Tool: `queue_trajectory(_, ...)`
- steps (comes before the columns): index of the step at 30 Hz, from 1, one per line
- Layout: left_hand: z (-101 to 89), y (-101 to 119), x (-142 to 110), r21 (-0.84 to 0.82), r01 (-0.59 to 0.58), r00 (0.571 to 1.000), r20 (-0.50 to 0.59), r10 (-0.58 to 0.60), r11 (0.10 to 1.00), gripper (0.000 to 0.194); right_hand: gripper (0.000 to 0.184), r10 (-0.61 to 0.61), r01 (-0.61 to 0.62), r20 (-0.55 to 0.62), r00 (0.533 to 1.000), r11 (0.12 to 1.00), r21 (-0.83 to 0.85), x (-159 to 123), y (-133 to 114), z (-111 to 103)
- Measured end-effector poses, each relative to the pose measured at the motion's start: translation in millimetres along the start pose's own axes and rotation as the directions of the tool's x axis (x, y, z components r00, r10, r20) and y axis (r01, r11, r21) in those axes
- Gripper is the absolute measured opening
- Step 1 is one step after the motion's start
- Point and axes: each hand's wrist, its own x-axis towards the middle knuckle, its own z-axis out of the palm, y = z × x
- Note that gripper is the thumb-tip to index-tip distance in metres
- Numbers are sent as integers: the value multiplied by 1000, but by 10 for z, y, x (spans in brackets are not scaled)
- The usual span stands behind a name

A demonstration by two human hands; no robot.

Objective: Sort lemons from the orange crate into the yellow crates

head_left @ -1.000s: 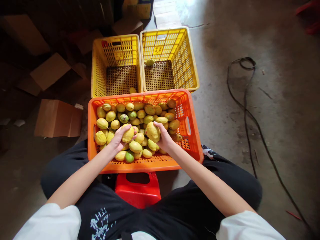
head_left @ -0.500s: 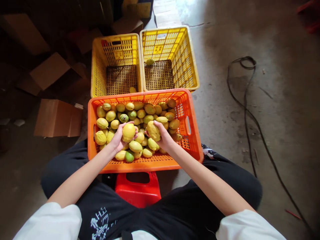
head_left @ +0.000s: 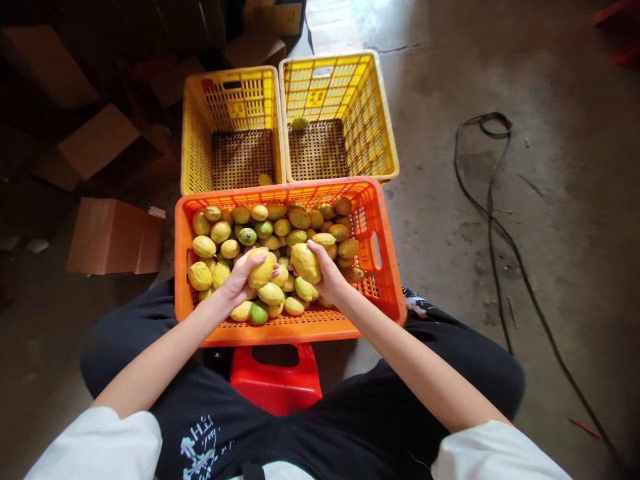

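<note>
My left hand [head_left: 241, 279] is closed around a smooth yellow lemon [head_left: 261, 272], its thumb lying across the top. In my right hand [head_left: 327, 272] is a bumpier yellow lemon [head_left: 305, 263], gripped with the thumb on its upper side. Both hands hover over an orange plastic crate [head_left: 230, 335] holding many lemons, most yellow, a few green. A green lemon [head_left: 259, 312] lies near the crate's front side, below my left hand. The undersides of both held lemons and some fingertips are hidden.
Two yellow crates stand behind the orange one; the left yellow crate [head_left: 193, 133] and the right yellow crate [head_left: 373, 113] each hold one fruit. A red stool [head_left: 275, 387] sits between my legs. Cardboard boxes [head_left: 115, 237] lie left, a black cable [head_left: 520, 260] right.
My left hand has turned its lemon, and the thumb has come over the top of it. My right hand has shifted its lemon slightly. The crates have not moved.
</note>
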Motion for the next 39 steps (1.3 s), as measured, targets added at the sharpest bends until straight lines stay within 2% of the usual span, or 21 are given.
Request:
queue_trajectory(6, 27, -2, 18, -64, -18, 1000, -3, 18, 998, 18, 60, -37, 36, 11, 999, 999, 25, -28, 8, 24)
queue_trajectory(10, 10, 25, 61, -79, -51, 997, -61, 46, 996, 15, 64, -54, 53, 11, 998, 997, 50, -43, 4, 21)
queue_trajectory(13, -3, 31, 66, -44, -36, 997, -65, 33, 998, 22, 64, -50, 50, -3, 999, 997, 61, -38, -7, 12)
queue_trajectory(18, 12, 19, 63, -36, -28, 1000, -11, 27, 999, 44, 58, -21, 21, 2, 1000, 996, 83, -10, -13, -7)
queue_trajectory(21, 0, 8, 84, -34, -32, 999, 4, 32, 999, 46, 56, 4, -3, -10, 1000, 997, 82, -4, -13, -11)
queue_trajectory(24, -22, -2, 101, -45, -27, 1000, 7, 27, 999, 41, 54, 14, -12, -21, 1000, 997, 76, -14, -21, -3)
queue_trajectory(29, -33, -9, 86, -22, -28, 1000, 8, 28, 999, 18, 56, -21, 21, 9, 1000, 997, 80, -16, -17, 14)
queue_trajectory(33, -31, 0, 69, 19, -39, 999, 19, 39, 999, 22, 57, -74, 75, -17, 997, 995, 61, -7, 11, -5)
queue_trajectory(36, -35, 2, 71, 50, -12, 1000, -26, 14, 999, 20, 60, -57, 58, -19, 998, 996, 64, -6, 22, -25)
queue_trajectory(39, -41, 3, 79, 33, -40, 996, -75, 43, 999, 16, 63, -21, 23, -22, 1000, 996, 86, -9, 19, -35)
